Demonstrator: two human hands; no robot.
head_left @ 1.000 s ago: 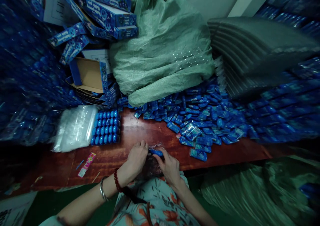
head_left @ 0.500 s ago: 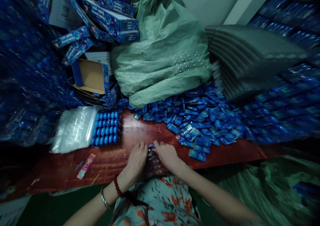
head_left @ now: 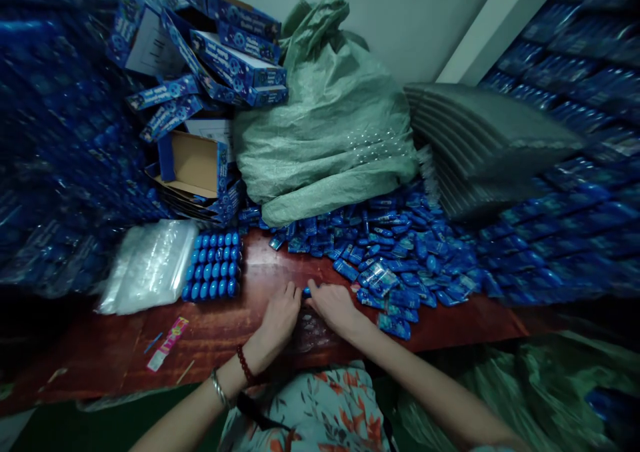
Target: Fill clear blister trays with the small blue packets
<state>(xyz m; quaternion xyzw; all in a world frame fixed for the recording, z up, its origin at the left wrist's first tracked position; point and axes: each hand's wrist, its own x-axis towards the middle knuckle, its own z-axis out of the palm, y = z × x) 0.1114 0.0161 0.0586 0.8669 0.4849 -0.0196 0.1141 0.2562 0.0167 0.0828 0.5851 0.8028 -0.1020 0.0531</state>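
Observation:
My left hand (head_left: 280, 315) rests near the table's front edge, fingers together and curled down at the edge of a clear plastic bag (head_left: 313, 335). Opposite it, my right hand (head_left: 334, 311) is closed, with its fingertips at a small shiny blue piece (head_left: 307, 293) between the two hands. The bag's film lies under and between my hands; its far edge is hidden by the fingers. To the right spreads a heap of small blue packets (head_left: 395, 265). On the left stands a block of blue egg-shaped pieces (head_left: 214, 265) in neat rows.
A stack of clear bags (head_left: 150, 265) lies left of the block. Behind are blue display boxes (head_left: 240, 59), a large green woven sack (head_left: 325, 125) and grey foam sheets (head_left: 490, 132). A pink wrapper (head_left: 169, 345) lies at front left. Blue packed goods pile up on both sides.
The view has tilted up slightly, so the scene sits lower. My hands stay close together over the bag, and the film between them looks flatter on the table.

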